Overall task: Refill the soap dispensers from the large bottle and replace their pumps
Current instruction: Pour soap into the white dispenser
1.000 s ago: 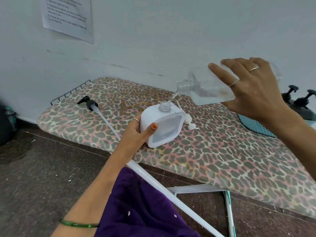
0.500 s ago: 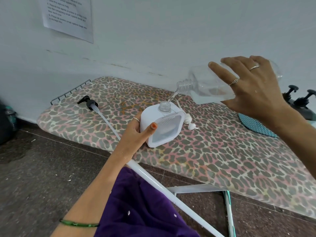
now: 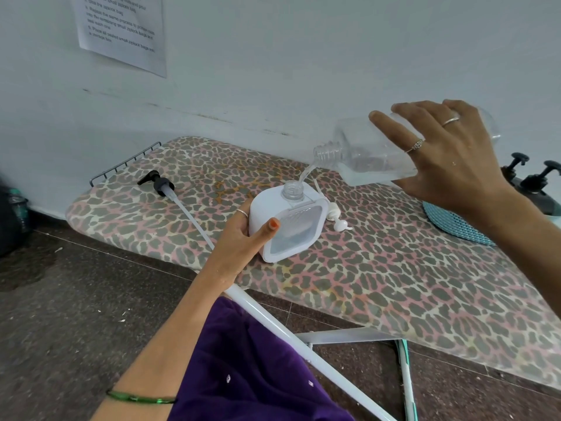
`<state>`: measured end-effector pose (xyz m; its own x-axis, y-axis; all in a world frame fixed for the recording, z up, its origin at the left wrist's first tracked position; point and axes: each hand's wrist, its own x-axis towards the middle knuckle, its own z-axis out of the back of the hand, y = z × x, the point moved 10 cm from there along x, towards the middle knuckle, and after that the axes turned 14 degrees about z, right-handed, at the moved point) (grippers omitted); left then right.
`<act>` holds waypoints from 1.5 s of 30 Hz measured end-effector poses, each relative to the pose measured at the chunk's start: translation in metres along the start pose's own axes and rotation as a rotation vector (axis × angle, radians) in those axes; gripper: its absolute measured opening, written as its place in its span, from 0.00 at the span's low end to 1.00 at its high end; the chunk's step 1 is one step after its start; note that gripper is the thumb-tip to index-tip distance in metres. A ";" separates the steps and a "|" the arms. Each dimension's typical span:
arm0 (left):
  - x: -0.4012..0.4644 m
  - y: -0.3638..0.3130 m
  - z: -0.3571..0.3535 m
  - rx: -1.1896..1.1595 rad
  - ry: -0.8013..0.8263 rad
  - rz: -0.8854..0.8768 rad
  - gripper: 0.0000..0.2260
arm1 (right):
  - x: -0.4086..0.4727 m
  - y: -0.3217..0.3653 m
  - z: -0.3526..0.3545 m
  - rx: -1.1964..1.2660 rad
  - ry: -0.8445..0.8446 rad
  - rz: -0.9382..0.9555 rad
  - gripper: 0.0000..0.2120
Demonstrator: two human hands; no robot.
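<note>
Pouring is in progress at frame centre. The right hand [image 3: 449, 159], upper right of the frame, grips the large clear bottle [image 3: 367, 156] with fingers spread over its top face; the bottle lies nearly horizontal, neck pointing left and slightly down. A thin clear stream leaves the neck and enters the open threaded mouth of the white square dispenser [image 3: 288, 226], which stands on the leopard-print ironing board [image 3: 394, 284]. The left hand [image 3: 243, 238] holds the dispenser from its left side, thumb across the front face, fingers behind.

Compared with the frames of the preceding second, the bottle sits slightly higher and closer to level, while the dispenser and left hand are unchanged. The stream remains unbroken. Judgement: the bottle's contents are running low, so more tilt is needed to sustain flow. Through the front window, the liquid level appears to sit low in the dispenser, so filling seems incomplete.

The white pump [image 3: 337, 220] lies on the board just right of the dispenser, not yet refitted. A black pump with long dip tube [image 3: 161, 185] lies at left centre, well apart. Two dark pump heads [image 3: 534, 174] show at the right edge beside a teal mesh mat [image 3: 452, 220].
</note>
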<state>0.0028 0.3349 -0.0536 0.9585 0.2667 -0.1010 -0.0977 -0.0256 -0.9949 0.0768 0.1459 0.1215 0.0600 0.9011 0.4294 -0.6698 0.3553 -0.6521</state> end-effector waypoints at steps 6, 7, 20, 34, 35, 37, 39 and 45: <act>0.001 0.001 0.000 -0.016 -0.009 0.010 0.37 | 0.001 -0.001 0.000 -0.004 0.004 -0.004 0.44; 0.001 0.001 0.000 -0.012 -0.013 0.011 0.37 | 0.001 -0.002 0.001 -0.005 0.002 -0.004 0.44; -0.001 -0.001 0.000 -0.024 -0.019 0.008 0.37 | 0.002 -0.001 0.001 -0.021 0.007 -0.005 0.43; -0.001 -0.001 0.000 -0.043 -0.005 0.006 0.31 | 0.003 0.003 0.001 -0.059 -0.011 0.031 0.41; -0.001 -0.001 0.000 -0.046 -0.005 0.005 0.31 | 0.003 0.003 0.001 -0.060 -0.012 0.032 0.41; -0.002 -0.001 0.000 -0.046 -0.003 0.007 0.34 | 0.003 0.003 0.001 -0.058 -0.013 0.032 0.41; -0.002 -0.002 -0.001 -0.037 0.003 -0.001 0.34 | 0.004 0.003 0.000 -0.055 -0.009 0.031 0.41; -0.001 -0.001 0.001 -0.025 -0.001 0.001 0.35 | 0.007 0.005 0.000 -0.046 -0.009 0.046 0.39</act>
<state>0.0021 0.3353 -0.0523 0.9582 0.2673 -0.1019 -0.0919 -0.0497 -0.9945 0.0739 0.1539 0.1207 0.0234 0.9145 0.4038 -0.6369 0.3250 -0.6991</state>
